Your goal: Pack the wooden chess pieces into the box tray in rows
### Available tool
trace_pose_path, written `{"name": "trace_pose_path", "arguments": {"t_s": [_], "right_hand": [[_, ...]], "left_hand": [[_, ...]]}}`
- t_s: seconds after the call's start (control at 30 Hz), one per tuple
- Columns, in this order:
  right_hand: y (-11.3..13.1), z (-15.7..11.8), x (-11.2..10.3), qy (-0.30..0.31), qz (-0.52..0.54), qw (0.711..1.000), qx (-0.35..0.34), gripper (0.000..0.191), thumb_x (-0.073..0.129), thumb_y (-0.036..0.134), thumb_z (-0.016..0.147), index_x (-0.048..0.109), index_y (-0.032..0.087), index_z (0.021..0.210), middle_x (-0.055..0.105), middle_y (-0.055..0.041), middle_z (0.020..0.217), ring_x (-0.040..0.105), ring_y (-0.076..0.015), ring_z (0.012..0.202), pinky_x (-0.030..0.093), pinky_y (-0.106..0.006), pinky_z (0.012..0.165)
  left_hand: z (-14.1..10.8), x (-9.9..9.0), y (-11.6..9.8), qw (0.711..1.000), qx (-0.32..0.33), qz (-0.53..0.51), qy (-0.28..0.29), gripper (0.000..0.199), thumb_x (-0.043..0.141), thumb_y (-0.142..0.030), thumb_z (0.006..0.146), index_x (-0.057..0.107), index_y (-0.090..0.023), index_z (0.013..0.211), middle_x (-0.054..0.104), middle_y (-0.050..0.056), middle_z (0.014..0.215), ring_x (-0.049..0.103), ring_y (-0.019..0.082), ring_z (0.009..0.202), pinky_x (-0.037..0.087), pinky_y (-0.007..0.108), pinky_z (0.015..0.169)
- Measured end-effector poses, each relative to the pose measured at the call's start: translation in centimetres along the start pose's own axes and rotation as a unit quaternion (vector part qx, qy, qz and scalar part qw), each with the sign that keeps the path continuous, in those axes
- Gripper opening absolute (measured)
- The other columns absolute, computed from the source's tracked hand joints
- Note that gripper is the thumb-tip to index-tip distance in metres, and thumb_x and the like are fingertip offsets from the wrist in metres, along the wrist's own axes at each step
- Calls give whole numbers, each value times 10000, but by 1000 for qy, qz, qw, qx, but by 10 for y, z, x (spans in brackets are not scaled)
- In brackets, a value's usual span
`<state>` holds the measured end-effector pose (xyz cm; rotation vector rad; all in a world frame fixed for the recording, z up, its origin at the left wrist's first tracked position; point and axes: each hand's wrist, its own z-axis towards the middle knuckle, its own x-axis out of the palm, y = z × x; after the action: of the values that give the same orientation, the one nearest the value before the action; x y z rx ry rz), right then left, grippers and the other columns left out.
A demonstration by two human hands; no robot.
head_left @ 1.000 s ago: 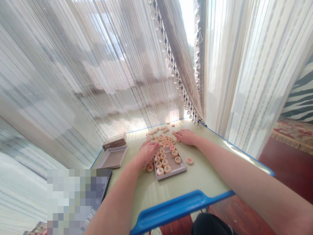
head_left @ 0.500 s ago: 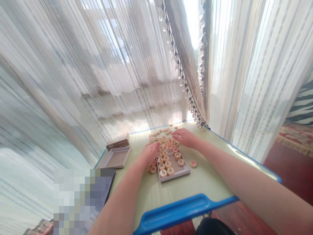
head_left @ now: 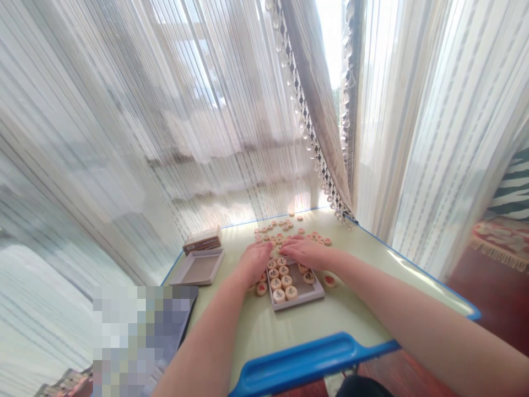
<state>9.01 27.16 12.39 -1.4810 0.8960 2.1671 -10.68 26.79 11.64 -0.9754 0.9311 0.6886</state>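
An open shallow box [head_left: 297, 301] stands on the pale green table, with several round wooden pieces marked in black in it, two columns on its left. My left hand [head_left: 255, 263] rests beside the box's left wall; what its fingertips touch is too small to tell. Over the far end of the box is my right hand [head_left: 308, 252], fingers stretched out and palm down, hiding the pieces beneath. A red-marked piece [head_left: 262, 288] lies left of the box, another piece [head_left: 329, 281] to its right. More pieces [head_left: 285, 225] are scattered beyond both hands.
A second shallow tray [head_left: 201, 267] lies at the left, with a closed box [head_left: 202, 239] behind it. A dark-edged object, partly blurred out, is at the lower left. The table has a blue rim [head_left: 301, 358]. Curtains [head_left: 248, 110] hang behind.
My right hand has moved down and toward the box, now covering its far end. Some red-marked pieces now lie to the right beyond that hand. The view has shifted slightly.
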Motion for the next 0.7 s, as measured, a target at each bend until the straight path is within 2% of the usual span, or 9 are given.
{"name": "trace_pose_path", "arguments": {"t_s": [0.1, 0.2, 0.33, 0.53, 0.7], "right_hand": [[-8, 1, 2, 2, -41, 999, 19, 488, 191, 407, 901, 623, 248, 1062, 561, -26, 1178, 447, -218, 1076, 280, -374, 964], [-14, 1, 4, -1, -60, 998, 32, 448, 229, 388, 894, 633, 254, 1033, 566, -46, 1142, 448, -225, 1060, 253, -396, 972], [-15, 1, 5, -19, -75, 997, 29, 423, 255, 375, 891, 642, 240, 995, 609, -64, 1014, 464, -219, 1012, 255, -394, 959], [-15, 3, 2, -37, -70, 997, 5, 408, 286, 388, 887, 657, 226, 934, 618, -50, 1037, 500, -200, 973, 259, -367, 956], [-21, 2, 3, -44, -80, 995, 35, 363, 346, 415, 857, 663, 243, 901, 628, -40, 977, 486, -213, 968, 292, -352, 929]], "left_hand": [[-2, -3, -3, 1000, 0, 14, 16, 670, 78, -512, 868, 633, -172, 1031, 611, 66, 1122, 489, 201, 1097, 276, 344, 1009], [-5, -4, -5, 999, -3, 23, 36, 652, 85, -516, 866, 622, -188, 1038, 620, 52, 1106, 494, 195, 1092, 260, 339, 1013], [-6, -6, -8, 999, 7, 28, 33, 664, 75, -522, 861, 644, -192, 948, 642, 56, 1049, 521, 199, 1037, 304, 326, 971], [-8, -6, -7, 999, 17, 34, 27, 683, 64, -541, 853, 645, -184, 897, 647, 81, 1013, 545, 217, 983, 354, 335, 904], [-8, -5, -4, 999, 17, 27, 22, 675, 82, -564, 844, 642, -187, 867, 644, 81, 1011, 544, 227, 972, 371, 338, 875]]}}
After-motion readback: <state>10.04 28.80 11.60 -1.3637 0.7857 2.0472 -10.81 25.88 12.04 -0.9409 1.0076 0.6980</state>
